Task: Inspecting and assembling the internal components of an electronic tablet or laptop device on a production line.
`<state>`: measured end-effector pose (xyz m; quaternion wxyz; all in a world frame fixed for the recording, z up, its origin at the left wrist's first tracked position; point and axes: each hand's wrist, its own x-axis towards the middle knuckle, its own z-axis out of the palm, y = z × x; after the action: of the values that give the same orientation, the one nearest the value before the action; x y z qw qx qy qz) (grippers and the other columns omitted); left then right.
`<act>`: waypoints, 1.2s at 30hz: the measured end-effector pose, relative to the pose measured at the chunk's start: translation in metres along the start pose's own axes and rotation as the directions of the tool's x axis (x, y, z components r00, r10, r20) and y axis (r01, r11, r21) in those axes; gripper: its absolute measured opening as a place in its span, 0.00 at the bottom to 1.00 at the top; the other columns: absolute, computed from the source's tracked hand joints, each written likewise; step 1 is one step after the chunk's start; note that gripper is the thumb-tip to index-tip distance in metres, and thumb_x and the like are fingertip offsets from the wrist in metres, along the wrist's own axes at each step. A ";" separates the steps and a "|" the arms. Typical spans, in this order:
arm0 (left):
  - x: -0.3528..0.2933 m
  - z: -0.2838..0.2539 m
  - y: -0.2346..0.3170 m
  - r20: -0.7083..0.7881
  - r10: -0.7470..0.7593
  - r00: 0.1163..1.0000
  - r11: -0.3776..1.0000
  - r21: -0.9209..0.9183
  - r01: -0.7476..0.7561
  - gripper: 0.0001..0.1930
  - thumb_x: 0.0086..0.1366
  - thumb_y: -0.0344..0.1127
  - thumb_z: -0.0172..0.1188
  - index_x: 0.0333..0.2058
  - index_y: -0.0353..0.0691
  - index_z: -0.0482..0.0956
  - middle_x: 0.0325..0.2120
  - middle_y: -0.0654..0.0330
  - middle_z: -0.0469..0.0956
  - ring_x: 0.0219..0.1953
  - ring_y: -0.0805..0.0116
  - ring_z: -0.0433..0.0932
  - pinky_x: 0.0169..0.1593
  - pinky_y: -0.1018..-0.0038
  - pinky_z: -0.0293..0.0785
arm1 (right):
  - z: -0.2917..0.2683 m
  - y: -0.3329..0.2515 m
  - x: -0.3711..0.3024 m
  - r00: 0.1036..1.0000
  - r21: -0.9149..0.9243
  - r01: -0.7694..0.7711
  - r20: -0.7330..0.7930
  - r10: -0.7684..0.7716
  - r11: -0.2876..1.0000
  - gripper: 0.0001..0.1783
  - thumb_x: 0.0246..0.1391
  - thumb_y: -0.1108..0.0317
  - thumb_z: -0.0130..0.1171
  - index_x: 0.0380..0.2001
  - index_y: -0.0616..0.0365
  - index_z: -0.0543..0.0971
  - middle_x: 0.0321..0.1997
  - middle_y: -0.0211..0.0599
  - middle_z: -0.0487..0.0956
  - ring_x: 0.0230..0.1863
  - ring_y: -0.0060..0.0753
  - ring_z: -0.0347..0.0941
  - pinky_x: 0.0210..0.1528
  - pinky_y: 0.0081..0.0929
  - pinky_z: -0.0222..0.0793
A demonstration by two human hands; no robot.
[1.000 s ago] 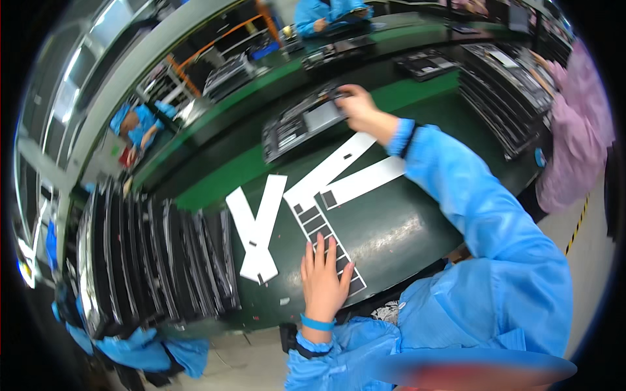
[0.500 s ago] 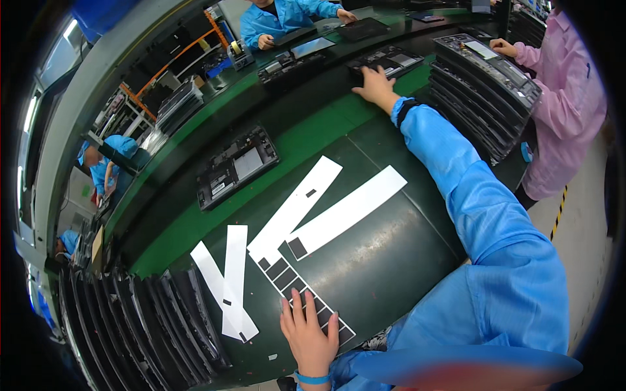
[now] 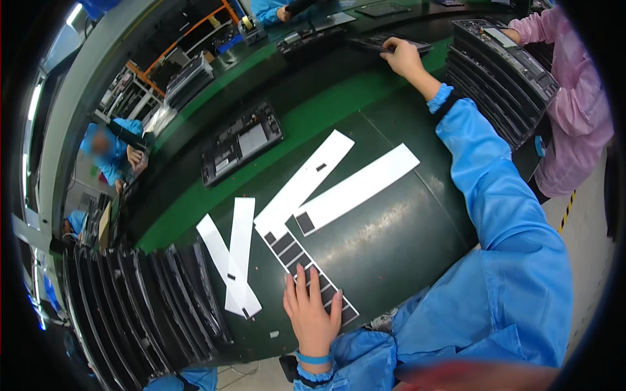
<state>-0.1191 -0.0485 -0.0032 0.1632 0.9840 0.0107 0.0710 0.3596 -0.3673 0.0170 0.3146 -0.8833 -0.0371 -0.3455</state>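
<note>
My left hand (image 3: 314,313) lies flat with fingers outstretched on a white backing strip of black adhesive pads (image 3: 287,251), at the near middle of the dark worktop. Far out to the right, my right hand (image 3: 405,58) grips the near edge of a dark laptop base (image 3: 372,42); the fingertips are partly hidden. Beyond my left hand, two broad white strips (image 3: 368,182) spread apart, one ending in a black pad (image 3: 304,223). Two narrower white strips (image 3: 242,228) cross each other to the left.
Another open laptop base (image 3: 244,140) sits on the green line. Dark panels stand in a row (image 3: 143,313) at near left. A tall stack of laptop parts (image 3: 495,85) rises at right, beside a pink-sleeved person (image 3: 577,124). Blue-clad co-workers (image 3: 107,153) sit across the line.
My right hand has closed from spread fingers onto the laptop base's near edge. The base now looks tilted and flatter in view. My left hand stays on the pad strip.
</note>
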 end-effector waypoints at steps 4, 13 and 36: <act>-0.004 -0.012 0.002 -0.067 -0.025 0.997 1.000 -0.017 0.024 0.27 0.59 0.39 0.60 0.57 0.38 0.70 0.65 0.46 0.56 0.67 0.40 0.50 0.67 0.50 0.45 | -0.063 -0.068 -0.051 0.989 0.111 0.065 0.124 -0.079 0.992 0.16 0.44 0.62 0.69 0.37 0.55 0.81 0.34 0.47 0.81 0.38 0.49 0.78 0.43 0.38 0.72; 0.078 -0.041 0.076 0.365 0.083 0.927 -0.099 -0.923 0.372 0.39 0.65 0.49 0.58 0.65 0.33 0.51 0.64 0.41 0.56 0.65 0.49 0.58 0.65 0.56 0.57 | -0.173 -0.143 -0.162 0.937 0.345 0.078 0.294 -0.187 0.935 0.12 0.46 0.70 0.66 0.34 0.64 0.78 0.28 0.34 0.78 0.31 0.22 0.72 0.37 0.22 0.69; 0.040 -0.021 0.014 0.495 0.108 0.862 -0.390 -0.777 0.495 0.18 0.64 0.24 0.50 0.53 0.26 0.66 0.47 0.48 0.75 0.46 0.58 0.79 0.52 0.65 0.77 | -0.227 -0.090 -0.297 0.722 0.672 -0.683 0.680 0.128 0.287 0.28 0.57 0.71 0.54 0.60 0.65 0.63 0.64 0.49 0.66 0.54 0.27 0.71 0.55 0.21 0.68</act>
<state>-0.0828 -0.0536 0.0261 0.8997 0.3905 0.1005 -0.1672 -0.0244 -0.3824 0.0042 0.7931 -0.6021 -0.0583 0.0711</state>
